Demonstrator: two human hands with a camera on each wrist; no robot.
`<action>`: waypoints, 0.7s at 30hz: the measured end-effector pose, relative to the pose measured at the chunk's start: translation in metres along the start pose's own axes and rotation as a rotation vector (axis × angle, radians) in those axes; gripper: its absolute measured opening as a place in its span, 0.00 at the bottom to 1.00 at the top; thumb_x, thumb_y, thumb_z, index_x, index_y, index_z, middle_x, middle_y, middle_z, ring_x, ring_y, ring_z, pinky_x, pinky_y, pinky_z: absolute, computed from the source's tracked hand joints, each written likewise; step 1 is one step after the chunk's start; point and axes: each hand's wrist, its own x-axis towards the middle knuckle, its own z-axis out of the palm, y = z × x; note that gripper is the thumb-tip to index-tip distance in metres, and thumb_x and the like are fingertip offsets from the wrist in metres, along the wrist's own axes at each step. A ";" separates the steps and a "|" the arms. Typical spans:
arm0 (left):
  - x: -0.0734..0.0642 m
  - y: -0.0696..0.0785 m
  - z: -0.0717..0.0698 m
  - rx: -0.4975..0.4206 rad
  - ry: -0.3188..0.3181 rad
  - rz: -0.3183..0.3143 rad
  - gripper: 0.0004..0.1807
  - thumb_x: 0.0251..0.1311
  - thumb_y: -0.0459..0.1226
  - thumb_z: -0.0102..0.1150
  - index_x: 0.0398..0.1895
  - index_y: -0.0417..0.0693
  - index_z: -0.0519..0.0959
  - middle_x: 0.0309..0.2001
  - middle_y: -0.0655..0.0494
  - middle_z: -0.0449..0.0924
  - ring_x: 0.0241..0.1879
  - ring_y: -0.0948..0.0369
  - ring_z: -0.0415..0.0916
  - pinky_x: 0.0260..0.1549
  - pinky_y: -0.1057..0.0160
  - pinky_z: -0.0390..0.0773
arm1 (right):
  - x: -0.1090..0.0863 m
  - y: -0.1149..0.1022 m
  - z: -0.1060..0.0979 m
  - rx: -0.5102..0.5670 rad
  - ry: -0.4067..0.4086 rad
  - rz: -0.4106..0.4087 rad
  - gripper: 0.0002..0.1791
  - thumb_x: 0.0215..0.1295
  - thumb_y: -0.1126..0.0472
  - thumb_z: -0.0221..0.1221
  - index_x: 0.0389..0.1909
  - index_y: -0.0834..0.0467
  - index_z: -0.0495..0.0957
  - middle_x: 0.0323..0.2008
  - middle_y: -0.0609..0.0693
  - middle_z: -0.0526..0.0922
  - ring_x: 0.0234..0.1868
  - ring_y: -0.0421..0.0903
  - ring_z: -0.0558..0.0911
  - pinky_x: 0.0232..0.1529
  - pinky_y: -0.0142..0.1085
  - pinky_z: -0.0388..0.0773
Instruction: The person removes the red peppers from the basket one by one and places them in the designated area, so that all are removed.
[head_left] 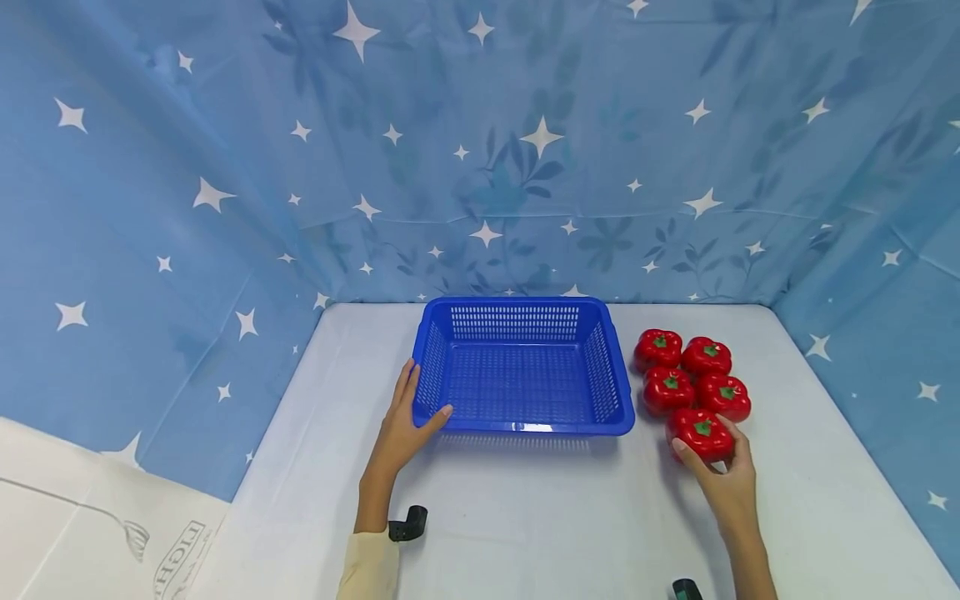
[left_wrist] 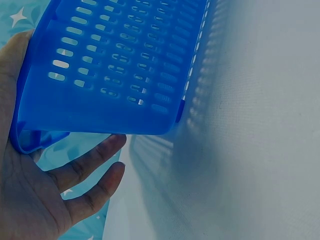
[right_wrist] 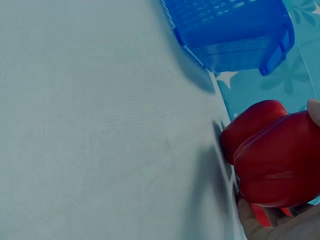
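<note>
A blue plastic basket (head_left: pixel 517 383) with slotted walls sits on the white table. My left hand (head_left: pixel 405 425) holds its near left corner, thumb over the front rim and fingers along the left side. In the left wrist view, two fingers (left_wrist: pixel 95 192) stretch free beneath the basket's rim (left_wrist: pixel 22 142). My right hand (head_left: pixel 727 483) grips a red bell pepper (head_left: pixel 701 435) with a green stem, thumb on the left and fingers on the right. Up close, this pepper (right_wrist: pixel 280 162) hides part of another pepper (right_wrist: pixel 255 125) behind it.
Several more red bell peppers (head_left: pixel 669 390) stand grouped just beyond the held one, right of the basket. A blue star-patterned curtain (head_left: pixel 480 167) hangs behind the white table (head_left: pixel 540 517) and along its sides. Black wrist devices (head_left: pixel 408 523) show near both forearms.
</note>
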 end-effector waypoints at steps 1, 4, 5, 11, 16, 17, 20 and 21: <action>0.000 0.000 0.000 -0.001 -0.001 -0.001 0.55 0.55 0.65 0.59 0.79 0.61 0.43 0.79 0.72 0.32 0.78 0.46 0.42 0.67 0.32 0.57 | 0.000 0.001 0.000 0.002 -0.005 0.003 0.48 0.62 0.46 0.64 0.77 0.47 0.47 0.75 0.54 0.55 0.75 0.57 0.56 0.62 0.46 0.71; 0.000 -0.001 0.000 0.000 -0.002 -0.003 0.55 0.55 0.65 0.60 0.79 0.61 0.43 0.79 0.71 0.32 0.78 0.46 0.42 0.67 0.32 0.57 | 0.001 0.003 0.002 0.012 -0.020 0.006 0.49 0.63 0.46 0.64 0.78 0.49 0.46 0.76 0.56 0.53 0.76 0.60 0.54 0.63 0.59 0.68; 0.000 -0.001 0.000 0.001 -0.003 -0.006 0.55 0.55 0.65 0.60 0.79 0.62 0.43 0.79 0.71 0.32 0.78 0.46 0.43 0.67 0.32 0.57 | 0.001 0.004 0.002 0.017 -0.026 0.004 0.50 0.63 0.46 0.64 0.78 0.50 0.45 0.76 0.57 0.52 0.76 0.61 0.53 0.62 0.61 0.67; -0.001 -0.002 0.000 -0.003 -0.005 -0.005 0.54 0.55 0.64 0.60 0.79 0.61 0.43 0.79 0.70 0.32 0.78 0.45 0.42 0.67 0.32 0.56 | 0.003 0.009 0.007 0.028 -0.043 0.002 0.51 0.62 0.46 0.65 0.78 0.52 0.45 0.76 0.60 0.51 0.75 0.64 0.53 0.63 0.62 0.66; -0.001 -0.002 0.001 -0.008 -0.006 -0.009 0.54 0.55 0.64 0.60 0.79 0.62 0.43 0.79 0.72 0.31 0.78 0.47 0.42 0.68 0.33 0.55 | 0.004 0.010 0.009 0.039 -0.036 0.000 0.51 0.62 0.46 0.65 0.78 0.51 0.45 0.76 0.59 0.52 0.75 0.62 0.54 0.64 0.61 0.66; -0.001 -0.002 0.001 -0.008 -0.005 -0.007 0.54 0.55 0.64 0.59 0.79 0.62 0.43 0.79 0.72 0.31 0.78 0.47 0.42 0.67 0.33 0.55 | 0.005 0.010 0.010 0.036 -0.034 -0.001 0.51 0.62 0.46 0.65 0.78 0.51 0.45 0.76 0.58 0.53 0.75 0.62 0.55 0.64 0.60 0.66; 0.000 -0.002 0.001 -0.005 -0.006 -0.009 0.54 0.56 0.64 0.59 0.79 0.62 0.43 0.78 0.73 0.31 0.78 0.47 0.42 0.68 0.33 0.55 | 0.006 0.009 0.010 0.022 -0.032 -0.013 0.50 0.62 0.47 0.65 0.78 0.51 0.46 0.75 0.58 0.54 0.75 0.60 0.56 0.63 0.57 0.66; 0.000 -0.002 0.001 -0.004 -0.009 -0.010 0.54 0.56 0.64 0.59 0.79 0.62 0.43 0.78 0.73 0.31 0.78 0.47 0.41 0.67 0.33 0.55 | 0.006 0.009 0.010 0.018 -0.031 -0.017 0.50 0.62 0.47 0.65 0.78 0.50 0.46 0.75 0.57 0.54 0.75 0.60 0.56 0.63 0.56 0.65</action>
